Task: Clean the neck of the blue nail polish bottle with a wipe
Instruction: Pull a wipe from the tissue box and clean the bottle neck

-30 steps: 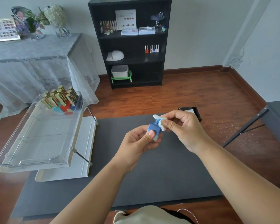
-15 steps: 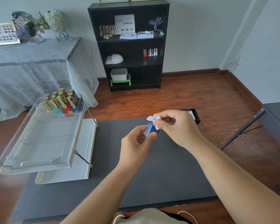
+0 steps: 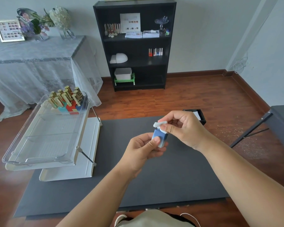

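Observation:
The blue nail polish bottle (image 3: 161,136) is a small square bottle held above the dark mat, tilted a little. My left hand (image 3: 143,149) grips its body from below, thumb on the front face. My right hand (image 3: 182,128) pinches a small white wipe (image 3: 160,126) against the top of the bottle, where the neck is. The wipe and my fingers hide the neck itself. No cap is visible on the bottle.
A dark grey mat (image 3: 154,181) covers the work area. At left stands a clear two-tier tray rack (image 3: 46,136) with several gold-capped bottles (image 3: 66,99) at its far end. A black box (image 3: 198,115) lies behind my right hand. A grey table (image 3: 282,118) is at right, a black shelf (image 3: 134,45) behind.
The view has shifted slightly. My right hand has turned the wipe around the bottle's top, and the bottle is held a little more upright in my left hand.

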`<state>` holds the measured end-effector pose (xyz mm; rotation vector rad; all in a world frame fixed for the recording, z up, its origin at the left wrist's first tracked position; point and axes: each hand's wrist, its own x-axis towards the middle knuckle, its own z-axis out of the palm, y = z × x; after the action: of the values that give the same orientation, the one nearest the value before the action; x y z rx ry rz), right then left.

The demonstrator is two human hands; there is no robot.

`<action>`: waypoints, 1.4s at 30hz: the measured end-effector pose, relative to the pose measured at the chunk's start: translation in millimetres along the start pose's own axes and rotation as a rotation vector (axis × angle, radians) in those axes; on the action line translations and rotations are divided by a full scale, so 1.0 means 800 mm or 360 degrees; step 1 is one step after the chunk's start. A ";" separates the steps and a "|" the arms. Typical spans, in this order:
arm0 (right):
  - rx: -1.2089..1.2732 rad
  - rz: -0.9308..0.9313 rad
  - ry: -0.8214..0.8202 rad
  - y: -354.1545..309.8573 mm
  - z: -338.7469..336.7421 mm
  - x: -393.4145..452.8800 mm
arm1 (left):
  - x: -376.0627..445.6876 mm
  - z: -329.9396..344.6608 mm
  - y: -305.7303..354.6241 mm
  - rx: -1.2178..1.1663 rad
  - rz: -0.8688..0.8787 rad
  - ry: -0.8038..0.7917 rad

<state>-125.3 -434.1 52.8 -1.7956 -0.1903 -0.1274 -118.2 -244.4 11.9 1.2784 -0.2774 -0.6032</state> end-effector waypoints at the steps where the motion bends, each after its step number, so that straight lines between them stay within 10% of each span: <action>1: -0.0059 -0.0002 0.0005 0.000 0.000 0.001 | 0.000 0.002 -0.003 0.0103 0.0075 0.0086; 6: -0.0107 0.0029 0.0101 0.004 0.007 0.007 | 0.003 0.008 -0.012 0.0608 0.0379 0.0446; 13: 0.0155 0.0004 -0.0054 -0.003 -0.003 0.004 | 0.002 -0.003 -0.001 -0.0040 0.0011 -0.0026; 20: 0.0092 0.0035 0.0055 0.012 0.001 0.010 | 0.009 0.004 -0.007 0.0620 0.0386 0.0402; 30: 0.0756 0.0181 0.0036 0.015 0.006 0.012 | 0.012 -0.003 -0.005 0.0292 0.0270 0.0150; 42: 0.1120 0.0770 0.0697 0.077 0.014 0.013 | 0.015 -0.011 -0.014 0.0204 0.0218 0.0244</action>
<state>-103.5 -436.5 -6.8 -1.0363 0.4635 -0.0880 -106.6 -245.6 -2.5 1.4087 -0.2774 -0.3733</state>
